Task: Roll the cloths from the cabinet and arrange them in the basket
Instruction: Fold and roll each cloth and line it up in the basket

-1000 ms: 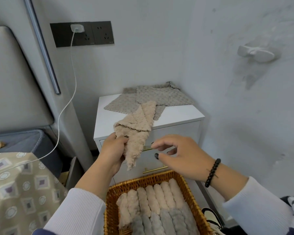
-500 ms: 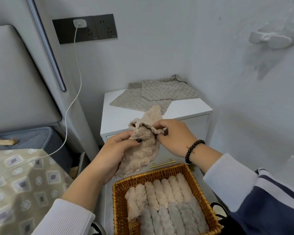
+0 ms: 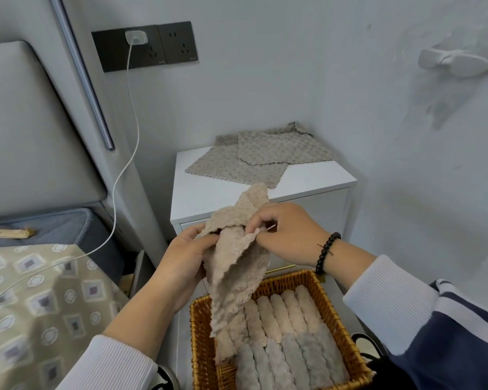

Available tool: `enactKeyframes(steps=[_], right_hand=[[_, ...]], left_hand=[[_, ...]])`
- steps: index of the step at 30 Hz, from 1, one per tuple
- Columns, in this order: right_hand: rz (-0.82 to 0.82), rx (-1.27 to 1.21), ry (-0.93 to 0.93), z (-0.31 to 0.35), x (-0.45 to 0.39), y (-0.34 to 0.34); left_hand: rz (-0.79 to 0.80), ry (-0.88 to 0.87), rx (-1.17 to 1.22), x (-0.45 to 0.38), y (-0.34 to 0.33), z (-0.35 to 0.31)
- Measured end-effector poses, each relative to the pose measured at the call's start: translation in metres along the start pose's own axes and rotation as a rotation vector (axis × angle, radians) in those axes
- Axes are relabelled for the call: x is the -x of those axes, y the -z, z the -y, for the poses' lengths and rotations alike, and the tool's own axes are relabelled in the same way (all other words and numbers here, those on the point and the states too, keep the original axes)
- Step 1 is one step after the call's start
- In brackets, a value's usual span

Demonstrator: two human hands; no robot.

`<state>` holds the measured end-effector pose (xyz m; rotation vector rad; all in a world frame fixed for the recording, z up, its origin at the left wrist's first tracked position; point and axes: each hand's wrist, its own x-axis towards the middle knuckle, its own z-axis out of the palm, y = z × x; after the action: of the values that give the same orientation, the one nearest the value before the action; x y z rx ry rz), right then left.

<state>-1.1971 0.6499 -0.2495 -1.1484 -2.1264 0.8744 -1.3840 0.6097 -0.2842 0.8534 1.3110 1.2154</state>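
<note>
A fluffy beige cloth (image 3: 234,266) hangs between my hands above the wicker basket (image 3: 200,342). My left hand (image 3: 183,260) grips its left edge, thumb on top. My right hand (image 3: 282,232) pinches its upper right edge. The cloth's lower end droops over the basket's left side. Inside the basket lie several rolled cloths (image 3: 279,333), beige ones at the back and grey ones in front. Flat grey cloths (image 3: 251,161) overlap on top of the white cabinet (image 3: 203,192), behind my hands.
The cabinet stands in a corner between grey walls. A bed with a patterned cover (image 3: 31,305) and padded headboard lies to the left. A white charger cable (image 3: 124,164) hangs from a wall socket down to the bed. A white wall hook (image 3: 454,63) sticks out at upper right.
My right hand came in from the open position and took hold of the cloth's upper edge. Both hands have spread the cloth, and it hangs lower over the basket.
</note>
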Motion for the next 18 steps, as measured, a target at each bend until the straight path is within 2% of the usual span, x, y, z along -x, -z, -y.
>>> enactKeyframes(steps=[3, 11, 15, 18], right_hand=[[0.03, 0.025, -0.038, -0.002, 0.002, 0.009], [0.433, 0.22, -0.201, -0.021, 0.018, 0.023], [0.532, 0.292, -0.251, -0.031, 0.027, 0.019], [0.619, 0.344, -0.27, -0.037, 0.035, 0.011]], left_hand=[[-0.051, -0.019, -0.041, -0.005, 0.002, 0.002], [-0.227, -0.05, -0.071, -0.015, 0.01, 0.004], [-0.253, -0.058, -0.062, -0.017, 0.011, 0.004], [-0.229, -0.087, -0.144, -0.016, 0.006, 0.004]])
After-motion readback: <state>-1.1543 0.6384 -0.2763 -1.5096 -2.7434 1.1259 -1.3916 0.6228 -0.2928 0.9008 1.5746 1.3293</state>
